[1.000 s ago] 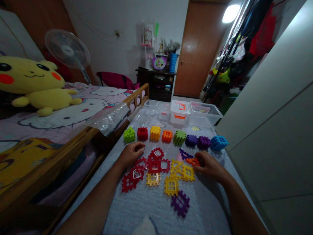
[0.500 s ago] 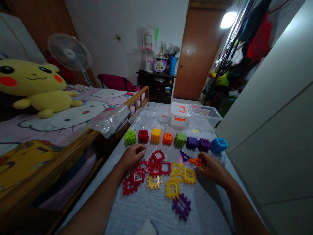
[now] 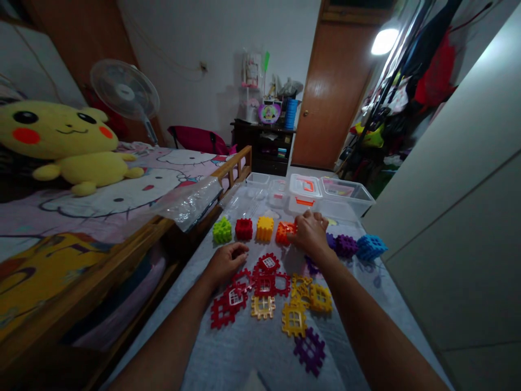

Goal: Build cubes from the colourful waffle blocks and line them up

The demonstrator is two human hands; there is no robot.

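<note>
My right hand [image 3: 311,231] is at the orange stack [image 3: 284,232] in the back row, its fingers closed on an orange piece that merges with the stack. My left hand [image 3: 228,262] rests on the cloth with its fingers bent, left of the loose red pieces [image 3: 264,283]; whether it pinches anything is hidden. The row also holds light green [image 3: 222,231], red [image 3: 244,229], yellow [image 3: 265,229], purple [image 3: 346,245] and blue [image 3: 370,247] stacks. Yellow pieces [image 3: 293,319] and a purple piece [image 3: 310,351] lie nearer me.
Clear plastic boxes [image 3: 345,194], one lidded with orange clips [image 3: 305,187], stand behind the row. A wooden bed rail [image 3: 163,228] and plastic bag [image 3: 189,202] border the left. A white cabinet [image 3: 459,217] borders the right.
My right hand has moved left and away from me with the orange piece, from beside the loose purple piece to the orange stack. My left hand stays beside the red pieces.
</note>
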